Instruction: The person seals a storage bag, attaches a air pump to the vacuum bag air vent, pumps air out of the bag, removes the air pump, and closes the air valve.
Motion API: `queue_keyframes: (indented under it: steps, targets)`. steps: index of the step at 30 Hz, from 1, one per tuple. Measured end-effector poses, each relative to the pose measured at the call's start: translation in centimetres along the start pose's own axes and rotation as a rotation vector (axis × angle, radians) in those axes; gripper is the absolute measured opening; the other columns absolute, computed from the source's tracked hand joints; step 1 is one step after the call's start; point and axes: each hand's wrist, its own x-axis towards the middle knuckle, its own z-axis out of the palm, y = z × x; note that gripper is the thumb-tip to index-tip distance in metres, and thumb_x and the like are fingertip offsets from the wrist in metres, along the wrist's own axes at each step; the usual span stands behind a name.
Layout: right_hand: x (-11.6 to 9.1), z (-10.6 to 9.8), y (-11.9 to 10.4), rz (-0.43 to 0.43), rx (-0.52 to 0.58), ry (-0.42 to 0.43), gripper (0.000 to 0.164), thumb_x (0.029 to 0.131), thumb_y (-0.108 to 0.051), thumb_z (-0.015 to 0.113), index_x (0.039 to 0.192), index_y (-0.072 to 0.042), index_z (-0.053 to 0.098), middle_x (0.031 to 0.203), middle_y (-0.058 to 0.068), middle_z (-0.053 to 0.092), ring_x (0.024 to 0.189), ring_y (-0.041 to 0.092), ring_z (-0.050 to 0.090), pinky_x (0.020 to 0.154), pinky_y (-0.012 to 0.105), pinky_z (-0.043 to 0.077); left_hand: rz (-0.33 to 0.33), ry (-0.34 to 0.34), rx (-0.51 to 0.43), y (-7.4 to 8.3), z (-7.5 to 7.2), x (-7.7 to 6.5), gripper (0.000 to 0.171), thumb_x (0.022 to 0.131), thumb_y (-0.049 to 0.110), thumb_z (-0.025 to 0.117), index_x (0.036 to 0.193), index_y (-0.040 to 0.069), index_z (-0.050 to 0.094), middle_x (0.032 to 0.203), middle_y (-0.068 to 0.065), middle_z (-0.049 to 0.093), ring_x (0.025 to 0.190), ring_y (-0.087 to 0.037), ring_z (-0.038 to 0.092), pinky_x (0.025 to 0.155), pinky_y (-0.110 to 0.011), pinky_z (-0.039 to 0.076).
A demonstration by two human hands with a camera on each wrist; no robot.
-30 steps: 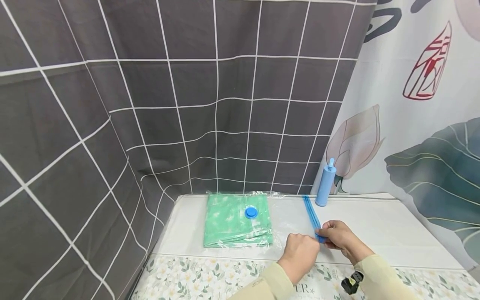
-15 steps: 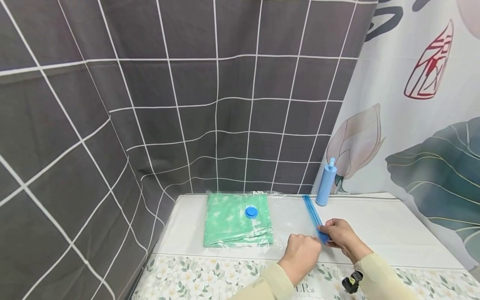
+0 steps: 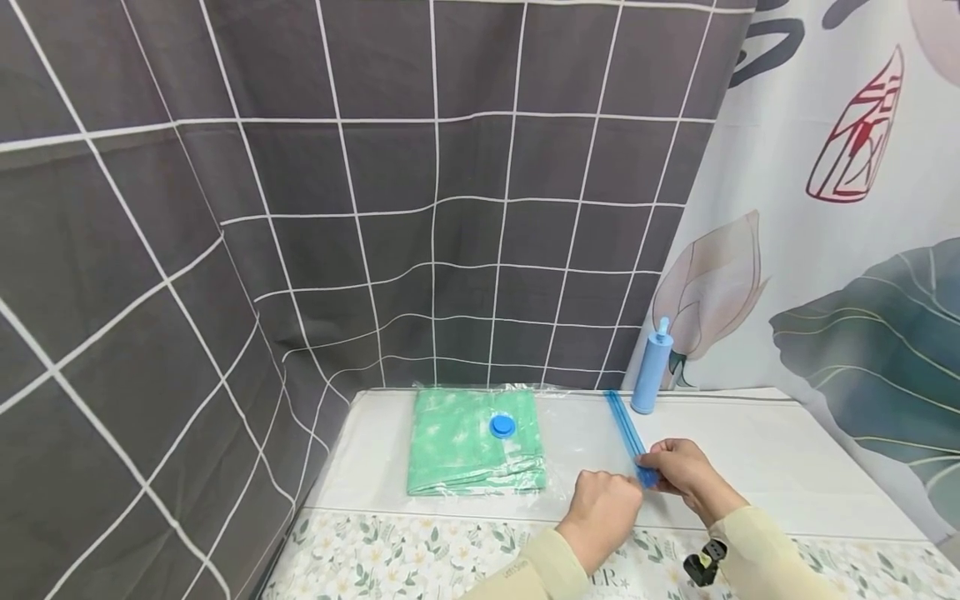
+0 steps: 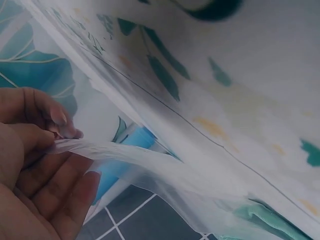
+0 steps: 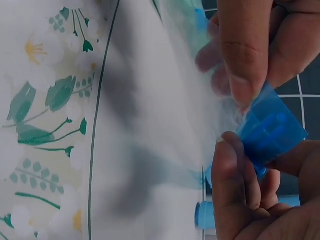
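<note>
A clear vacuum storage bag [image 3: 585, 429] lies on the white tabletop, with a folded green cloth [image 3: 450, 433] inside and a round blue valve [image 3: 502, 425] on top. Along its right end runs a blue zip strip [image 3: 625, 427]. My left hand [image 3: 603, 507] pinches the clear film at the near corner, close to the strip; in the left wrist view the film [image 4: 135, 155] stretches away from its fingers. My right hand [image 3: 678, 472] pinches the strip's near end between thumb and fingers. That blue end [image 5: 275, 130] stands raised between both hands in the right wrist view.
A light blue hand pump [image 3: 652, 371] stands upright at the back, beyond the strip's far end. Floral cloth [image 3: 390, 550] covers the table's near part. A dark gridded curtain [image 3: 472, 233] hangs behind and to the left, a printed one [image 3: 847, 275] to the right.
My right hand has shifted slightly right along with the strip's near end, so more of the blue shows between the hands. The left hand has barely moved.
</note>
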Motion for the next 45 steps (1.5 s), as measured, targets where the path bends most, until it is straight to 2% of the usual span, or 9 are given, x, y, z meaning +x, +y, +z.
queue_keyframes:
  steps: [6,19,33,45]
  targets:
    - [0.6,0.2,0.1,0.014,0.001,0.017,0.015,0.102,-0.008,0.072,0.092,-0.004,0.062,0.076,0.000,0.061,0.067,0.010,0.061,0.060,0.023,0.060,0.009,0.011,0.013,-0.1,0.0,-0.1,0.024,0.098,0.037,0.083,0.075,0.037,0.075,0.062,0.019,0.070,0.050,0.001,0.061,0.041,-0.021,0.044]
    - [1.0,0.4,0.2,0.015,0.019,-0.008,0.017,0.101,-0.006,0.073,0.089,-0.004,0.062,0.074,-0.001,0.061,0.066,0.010,0.060,0.059,0.022,0.058,0.011,-0.029,-0.008,-0.2,-0.2,-0.1,0.021,0.101,0.037,0.081,0.080,0.036,0.079,0.062,0.018,0.073,0.050,0.003,0.061,0.042,-0.019,0.045]
    - [1.9,0.2,0.0,0.023,0.007,-0.003,0.013,0.102,-0.007,0.072,0.093,-0.001,0.064,0.080,0.001,0.060,0.071,0.011,0.059,0.062,0.023,0.057,0.022,-0.008,-0.004,-0.2,-0.3,-0.2,0.021,0.097,0.037,0.084,0.077,0.036,0.077,0.060,0.018,0.071,0.049,0.003,0.060,0.041,-0.020,0.045]
    - [2.4,0.3,-0.2,0.023,-0.030,-0.010,0.014,0.103,-0.009,0.072,0.096,0.000,0.064,0.082,0.002,0.061,0.072,0.012,0.059,0.063,0.024,0.056,0.016,-0.046,-0.023,-0.2,-0.3,-0.2,0.020,0.098,0.037,0.082,0.079,0.036,0.079,0.061,0.017,0.072,0.049,0.003,0.060,0.042,-0.020,0.047]
